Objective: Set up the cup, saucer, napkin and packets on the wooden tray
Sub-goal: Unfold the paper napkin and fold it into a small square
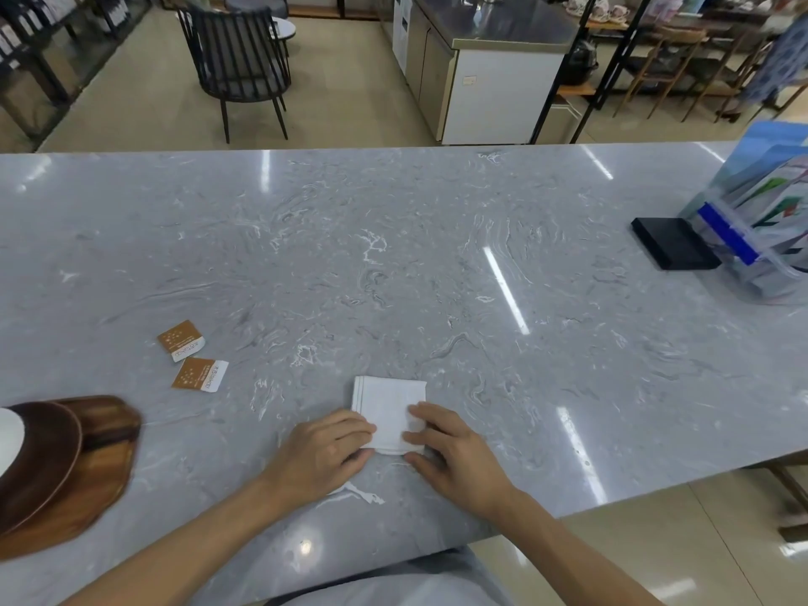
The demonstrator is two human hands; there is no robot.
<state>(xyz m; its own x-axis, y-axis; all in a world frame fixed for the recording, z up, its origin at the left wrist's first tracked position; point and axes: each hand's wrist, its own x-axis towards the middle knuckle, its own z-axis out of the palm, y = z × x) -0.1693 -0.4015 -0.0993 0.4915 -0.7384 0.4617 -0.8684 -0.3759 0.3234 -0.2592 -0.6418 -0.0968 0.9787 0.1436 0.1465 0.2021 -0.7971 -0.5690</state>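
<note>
Your left hand (325, 450) and right hand (450, 448) both lie flat, fingers together and pressed down, on the folded white square cloth napkin (389, 408), which sits on the grey marbled stone counter (393, 264) near its front edge. The left fingertips cover the napkin's lower left corner; the right fingertips cover its lower right side. Neither hand is closed around anything.

To your left, well apart from the napkin, two small brown-and-white paper packets (192, 354) lie flat on the counter, just beside each other, the nearer one almost touching the farther. Further left still, at the frame's edge, the oval wooden tray (109, 452) rests on the counter. On it sits a dark brown round saucer (43, 457), and a white shape on the saucer, cut off by the frame edge, cannot be told for certain.

The stretch of counter between the napkin, the packets and the tray is bare stone. At the far right stand a flat black rectangular box (673, 249) and, touching it, a clear plastic holder of coloured leaflets (760, 229), well away from your hands.
</note>
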